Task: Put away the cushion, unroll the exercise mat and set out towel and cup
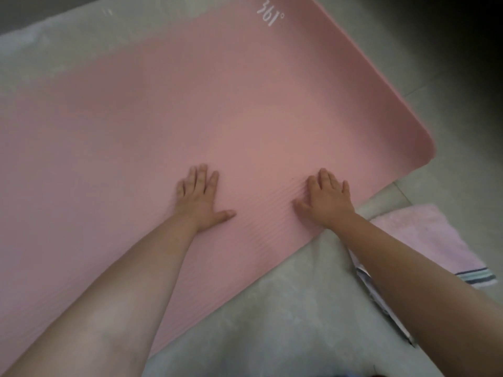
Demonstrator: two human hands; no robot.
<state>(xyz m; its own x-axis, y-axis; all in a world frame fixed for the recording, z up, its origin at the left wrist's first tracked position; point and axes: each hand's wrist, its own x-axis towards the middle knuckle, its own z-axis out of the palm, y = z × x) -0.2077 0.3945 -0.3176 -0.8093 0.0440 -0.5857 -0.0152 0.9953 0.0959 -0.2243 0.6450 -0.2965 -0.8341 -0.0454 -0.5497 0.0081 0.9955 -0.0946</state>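
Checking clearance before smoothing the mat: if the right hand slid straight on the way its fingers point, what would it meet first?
Only bare pink mat lies ahead of the right hand; the way looks free up to the mat's far edge.

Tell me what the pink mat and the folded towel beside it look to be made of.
Pink mat: likely soft foam, matte, with fine ridges across its surface and a thick rounded corner. Folded towel: looks like pale pink terry cloth, fuzzy and dull, with a woven striped band at one end.

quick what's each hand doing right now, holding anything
Left hand: open, flat on the pink mat, holding nothing.
Right hand: open, flat on the mat, holding nothing.
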